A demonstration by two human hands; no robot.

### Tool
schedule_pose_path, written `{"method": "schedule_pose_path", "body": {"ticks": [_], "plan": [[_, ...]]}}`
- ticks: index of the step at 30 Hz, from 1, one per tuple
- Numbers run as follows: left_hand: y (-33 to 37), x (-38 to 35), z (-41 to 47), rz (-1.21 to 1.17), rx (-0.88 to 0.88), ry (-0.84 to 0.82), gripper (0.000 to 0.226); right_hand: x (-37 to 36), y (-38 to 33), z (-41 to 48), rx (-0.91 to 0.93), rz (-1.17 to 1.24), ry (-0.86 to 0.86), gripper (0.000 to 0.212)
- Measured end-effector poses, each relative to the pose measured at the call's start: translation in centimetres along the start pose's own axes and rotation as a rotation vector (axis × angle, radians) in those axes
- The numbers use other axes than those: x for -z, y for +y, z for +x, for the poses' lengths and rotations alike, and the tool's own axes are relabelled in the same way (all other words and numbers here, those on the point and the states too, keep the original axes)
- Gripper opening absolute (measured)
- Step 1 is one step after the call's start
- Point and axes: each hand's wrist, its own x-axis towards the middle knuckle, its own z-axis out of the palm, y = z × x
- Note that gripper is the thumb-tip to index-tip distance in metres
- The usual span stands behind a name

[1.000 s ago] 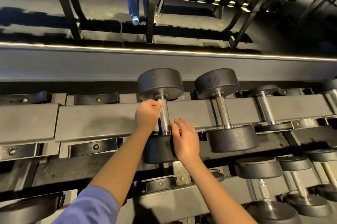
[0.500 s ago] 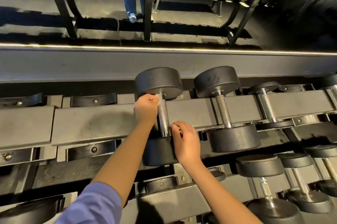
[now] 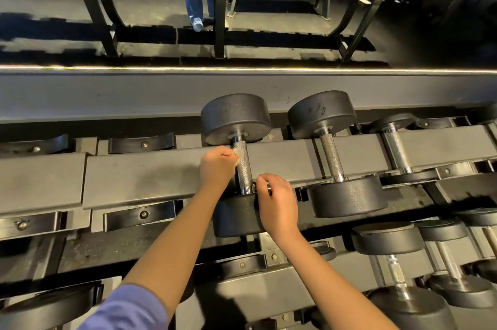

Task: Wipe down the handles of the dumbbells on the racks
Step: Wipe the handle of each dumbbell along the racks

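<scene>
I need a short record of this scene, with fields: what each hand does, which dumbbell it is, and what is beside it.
Left hand: presses a small white wipe against the upper part of the handle
Right hand: at the handle's lower end, over the near head; grip unclear
Dumbbell: lies on the rack, knurled steel handle
Right neighbour: second dumbbell, untouched
Left side: empty cradles

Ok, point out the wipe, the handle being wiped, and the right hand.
wipe [image 3: 236,155]: head view, its exposed white corner.
handle [image 3: 245,168]: head view, middle of the knurled grip.
right hand [image 3: 278,203]: head view, back of the hand.
</scene>
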Motion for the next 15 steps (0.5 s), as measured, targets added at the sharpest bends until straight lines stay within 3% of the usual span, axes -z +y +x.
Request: {"method": "schedule_pose_path", "body": {"ticks": [9, 13, 15], "plan": [[-1.2, 0.6, -2.5, 0.070, -0.041, -0.132, 0.018, 0.0, 0.0, 0.0, -0.038, -0.006, 0.007, 0.028], [-0.4, 1.0, -2.4, 0.076, -0.134, -0.041, 0.029, 0.0, -0.1, -0.1, -0.056, 0.018, 0.010, 0.028], [-0.1, 0.8, -2.2, 0.021, -0.124, 0.007, 0.022, 0.0, -0.1, -0.1, -0.058, 0.022, 0.008, 0.028]]}}
